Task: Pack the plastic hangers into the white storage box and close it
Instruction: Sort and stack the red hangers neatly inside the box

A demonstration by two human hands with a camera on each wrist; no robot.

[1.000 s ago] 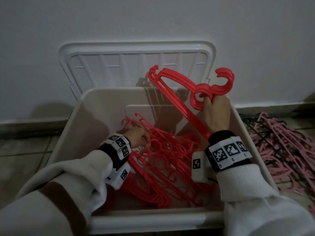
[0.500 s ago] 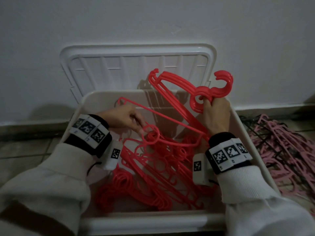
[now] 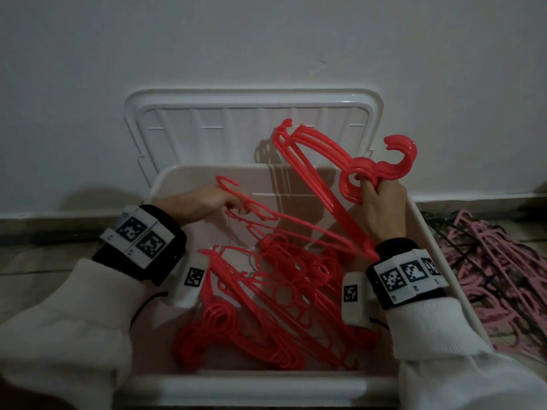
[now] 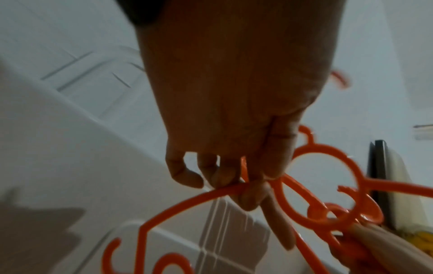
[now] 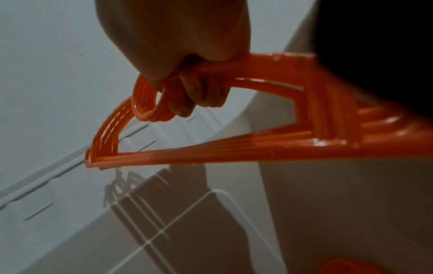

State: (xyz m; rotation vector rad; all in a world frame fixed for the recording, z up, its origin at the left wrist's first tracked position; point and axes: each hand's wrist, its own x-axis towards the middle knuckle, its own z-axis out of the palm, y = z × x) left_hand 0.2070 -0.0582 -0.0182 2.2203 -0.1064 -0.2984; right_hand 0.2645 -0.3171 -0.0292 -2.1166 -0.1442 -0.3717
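Since 1 s ago, left hand has lifted from pile, pinching single hanger near box back-left corner, prob. to join stacked bundle right hand grips w/ curled fingers.

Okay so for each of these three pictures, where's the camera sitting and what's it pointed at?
Head: looks down into the white box; both sleeves and hands show.
Left wrist: looks along the left hand, pinching a single hanger.
Right wrist: looks along the right hand, gripping a hanger bundle.
Shared: the lid against the wall shows in all three.
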